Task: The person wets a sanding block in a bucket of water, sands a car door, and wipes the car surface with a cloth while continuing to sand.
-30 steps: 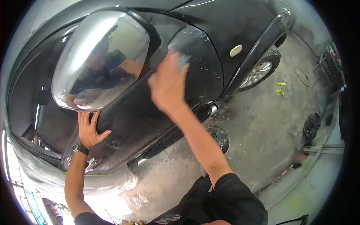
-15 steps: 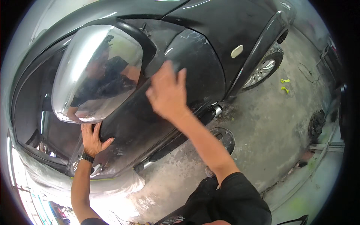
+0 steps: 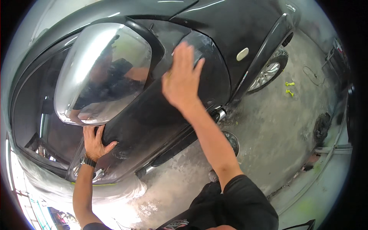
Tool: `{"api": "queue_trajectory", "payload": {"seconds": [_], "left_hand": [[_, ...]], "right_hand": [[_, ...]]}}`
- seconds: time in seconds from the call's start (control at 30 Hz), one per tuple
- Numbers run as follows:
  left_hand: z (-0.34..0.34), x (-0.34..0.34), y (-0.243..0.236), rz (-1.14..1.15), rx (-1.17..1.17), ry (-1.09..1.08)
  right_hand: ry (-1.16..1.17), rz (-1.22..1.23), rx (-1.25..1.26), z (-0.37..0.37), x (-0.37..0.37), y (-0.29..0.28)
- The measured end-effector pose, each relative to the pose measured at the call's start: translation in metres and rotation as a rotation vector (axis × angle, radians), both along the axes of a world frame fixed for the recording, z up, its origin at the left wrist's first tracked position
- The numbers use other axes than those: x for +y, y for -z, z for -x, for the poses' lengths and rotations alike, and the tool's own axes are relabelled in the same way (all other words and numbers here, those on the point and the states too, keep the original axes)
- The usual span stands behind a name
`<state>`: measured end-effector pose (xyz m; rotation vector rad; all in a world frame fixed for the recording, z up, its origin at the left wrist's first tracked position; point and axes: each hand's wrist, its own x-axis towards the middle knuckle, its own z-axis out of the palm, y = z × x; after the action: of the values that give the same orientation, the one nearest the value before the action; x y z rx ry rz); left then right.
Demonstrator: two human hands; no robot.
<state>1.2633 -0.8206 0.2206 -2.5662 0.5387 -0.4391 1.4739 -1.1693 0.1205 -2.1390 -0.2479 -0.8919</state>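
Observation:
A dark car door (image 3: 138,119) with dull, dusty patches lies under both my hands. My left hand (image 3: 96,142) rests on the door's upper edge by the window, thumb and fingers apart, just below the chrome-covered side mirror (image 3: 103,76). Farther right, my right hand (image 3: 182,78) lies flat against the front of the door, fingers stretched out and thumb spread. Whether anything sits beneath its palm is hidden. Beyond the fingertips, the curved seam between the door and the front fender (image 3: 218,28) shows.
An oval pale side lamp (image 3: 242,54) and a front wheel (image 3: 268,71) are at the right. Two yellow-green pieces (image 3: 289,88) lie on the concrete floor (image 3: 268,126). A round dark container (image 3: 232,142) stands partly behind my right forearm. Clear plastic sheeting (image 3: 115,193) hangs at the lower left.
My right hand has slid a little up and to the right across the door, its fingers now straighter. My left hand stays in the same place.

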Motion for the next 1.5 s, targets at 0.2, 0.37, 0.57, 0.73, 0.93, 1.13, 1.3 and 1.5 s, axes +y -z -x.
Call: {"api": "queue_trajectory", "payload": {"seconds": [0.2, 0.37, 0.57, 0.73, 0.93, 1.13, 1.3, 1.5], "left_hand": [[0.001, 0.000, -0.002, 0.007, -0.023, 0.040], [0.004, 0.001, -0.007, -0.005, -0.003, 0.004], [-0.001, -0.001, 0.002, 0.023, -0.016, 0.033], [0.005, 0.002, -0.004, 0.000, -0.016, 0.013], [0.003, 0.005, -0.002, -0.003, -0.029, 0.025], [0.004, 0.004, -0.002, -0.003, -0.014, 0.002], [0.000, 0.002, 0.001, 0.004, -0.019, 0.019], [0.004, 0.003, -0.003, -0.001, -0.046, 0.000]], "right_hand": [[0.153, 0.133, -0.098, -0.020, -0.028, 0.002], [-0.169, 0.321, 0.123, 0.029, 0.011, 0.003], [0.146, 0.102, -0.044, -0.035, -0.047, 0.006], [0.026, 0.144, -0.075, -0.006, -0.029, 0.011], [0.070, 0.066, -0.153, -0.037, -0.058, 0.013], [-0.034, 0.003, -0.246, -0.056, -0.054, 0.006], [0.042, 0.104, -0.191, -0.048, -0.083, 0.033], [-0.028, 0.102, -0.222, -0.049, -0.078, 0.019]]}}
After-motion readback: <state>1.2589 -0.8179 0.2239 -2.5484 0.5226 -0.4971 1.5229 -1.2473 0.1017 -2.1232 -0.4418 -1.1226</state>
